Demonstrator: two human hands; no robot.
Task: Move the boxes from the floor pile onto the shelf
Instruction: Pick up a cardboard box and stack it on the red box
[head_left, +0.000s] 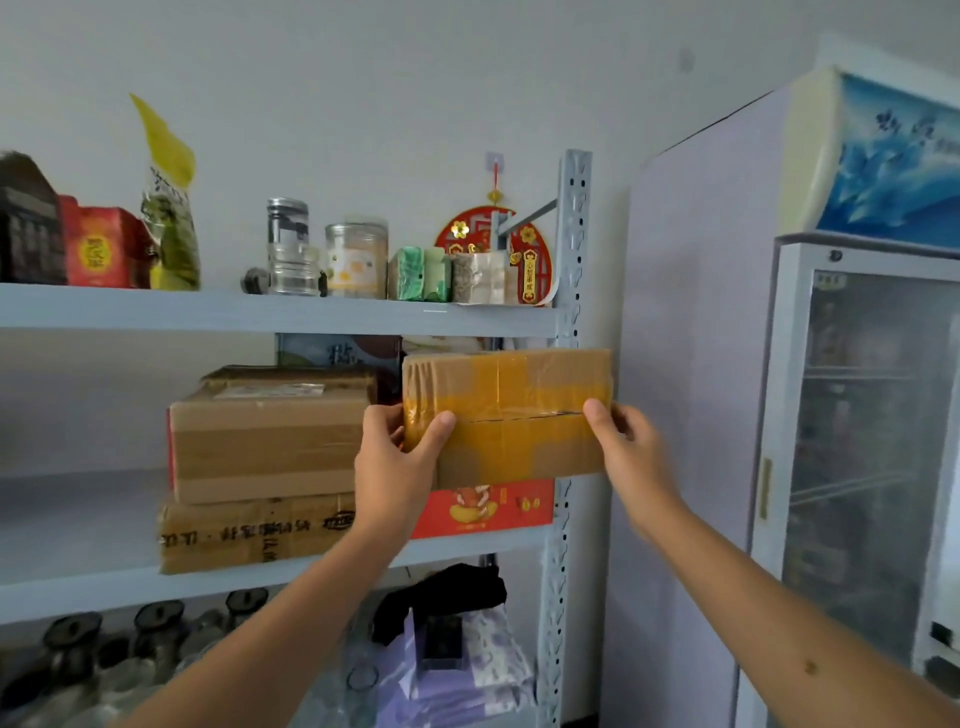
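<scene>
Fingers of both hands clasp taped box (506, 415) ends above red carton (488, 506).

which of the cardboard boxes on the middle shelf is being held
The rightmost box, crossed with yellow tape, gripped at its ends by the left hand and right hand. The two stacked boxes to its left are untouched.
</scene>
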